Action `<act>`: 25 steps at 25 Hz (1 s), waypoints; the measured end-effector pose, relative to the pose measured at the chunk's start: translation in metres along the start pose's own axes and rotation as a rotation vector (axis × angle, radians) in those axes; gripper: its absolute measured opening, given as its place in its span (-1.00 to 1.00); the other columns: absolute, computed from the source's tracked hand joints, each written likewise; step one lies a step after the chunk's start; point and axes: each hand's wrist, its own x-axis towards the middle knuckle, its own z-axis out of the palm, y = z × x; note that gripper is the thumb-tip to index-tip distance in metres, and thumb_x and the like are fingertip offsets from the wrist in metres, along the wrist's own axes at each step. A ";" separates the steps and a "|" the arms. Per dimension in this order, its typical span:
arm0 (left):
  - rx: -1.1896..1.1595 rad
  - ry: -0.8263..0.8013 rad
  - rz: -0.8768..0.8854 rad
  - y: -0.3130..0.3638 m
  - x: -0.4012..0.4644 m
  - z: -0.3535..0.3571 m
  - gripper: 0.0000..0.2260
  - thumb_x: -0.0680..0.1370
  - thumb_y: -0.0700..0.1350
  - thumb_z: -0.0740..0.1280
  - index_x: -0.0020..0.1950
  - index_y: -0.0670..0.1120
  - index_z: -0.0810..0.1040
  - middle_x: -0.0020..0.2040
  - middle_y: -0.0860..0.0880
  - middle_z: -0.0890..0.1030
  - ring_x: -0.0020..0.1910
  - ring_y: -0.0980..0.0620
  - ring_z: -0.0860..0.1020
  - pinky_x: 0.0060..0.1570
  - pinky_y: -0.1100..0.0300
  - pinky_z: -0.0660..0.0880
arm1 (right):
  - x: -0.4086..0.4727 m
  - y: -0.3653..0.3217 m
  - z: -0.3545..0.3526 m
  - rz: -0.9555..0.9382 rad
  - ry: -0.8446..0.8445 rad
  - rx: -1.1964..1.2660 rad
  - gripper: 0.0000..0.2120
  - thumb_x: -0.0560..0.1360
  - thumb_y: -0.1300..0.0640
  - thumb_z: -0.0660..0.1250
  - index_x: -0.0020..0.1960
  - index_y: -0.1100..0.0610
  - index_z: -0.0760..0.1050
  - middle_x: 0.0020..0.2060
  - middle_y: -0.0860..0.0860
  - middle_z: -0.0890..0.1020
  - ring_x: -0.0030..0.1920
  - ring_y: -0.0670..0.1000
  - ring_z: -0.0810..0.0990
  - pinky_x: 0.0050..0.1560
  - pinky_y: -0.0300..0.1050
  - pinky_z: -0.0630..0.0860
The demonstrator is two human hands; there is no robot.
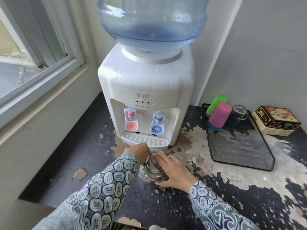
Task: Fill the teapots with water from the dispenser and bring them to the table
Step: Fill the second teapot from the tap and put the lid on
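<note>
1. Just in front of the dispenser point(147, 97), near its drip tray point(144, 141), a steel teapot point(153, 170) is sitting on the worn black counter point(216, 188), apparently so it is only a short lift from the taps.
2. Reaching in from the left, the left hand point(138, 151) is pinching something at the top of the teapot with curled fingers, probably the lid knob or handle; motion blur is hiding which.
3. Coming from the right, the right hand point(174, 171) is cupping the teapot's body, its fingers spread slightly and curved against the metal, seemingly steadying it while the other hand is working on top.
4. Neither tap is being pressed: the red tap point(131, 119) on the left and the blue tap point(157, 122) on the right are both standing free, so filling is not yet starting.
5. Farther right, 2 plastic cups point(217, 112) and a glass mug point(238, 113) are resting upside down on a mesh tray point(240, 146), likely to drain, with a box point(276, 121) beside them.
6. Only 1 teapot is showing.
</note>
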 end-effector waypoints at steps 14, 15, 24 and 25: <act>-0.617 0.395 0.151 -0.023 -0.042 0.068 -0.64 0.54 -0.23 0.21 0.32 0.00 0.39 0.15 0.13 0.45 0.24 0.09 0.41 0.31 0.06 0.36 | 0.046 0.012 -0.048 0.239 -0.094 0.351 -0.68 0.43 -0.09 0.35 -0.20 0.19 0.58 -0.31 0.10 0.62 -0.33 -0.01 0.48 -0.29 -0.11 0.38; -0.631 0.413 0.162 -0.021 -0.044 0.068 -0.65 0.55 -0.19 0.23 0.31 0.03 0.38 0.13 0.18 0.45 0.21 0.14 0.42 0.28 0.12 0.38 | 0.044 0.011 -0.051 0.229 -0.100 0.394 -0.71 0.40 -0.11 0.38 -0.17 0.14 0.58 -0.28 0.03 0.62 -0.28 -0.03 0.51 -0.24 -0.13 0.41; -0.644 0.514 0.127 -0.011 -0.053 0.047 -0.82 0.51 -0.30 0.25 0.03 -0.08 0.52 -0.10 0.12 0.57 -0.05 0.07 0.57 -0.09 0.39 0.44 | 0.020 -0.022 -0.059 0.246 -0.051 0.567 -0.84 0.44 0.01 0.37 -0.18 0.11 0.54 -0.41 -0.09 0.50 -0.41 -0.15 0.40 -0.30 -0.28 0.33; -0.648 0.524 0.130 -0.011 -0.058 0.047 -0.80 0.50 -0.31 0.24 -0.01 -0.02 0.51 -0.12 0.14 0.58 -0.06 0.05 0.59 -0.06 0.31 0.47 | 0.014 -0.029 -0.058 0.246 -0.038 0.578 -0.86 0.45 0.02 0.35 -0.18 0.09 0.54 -0.43 -0.11 0.49 -0.45 -0.20 0.40 -0.33 -0.33 0.32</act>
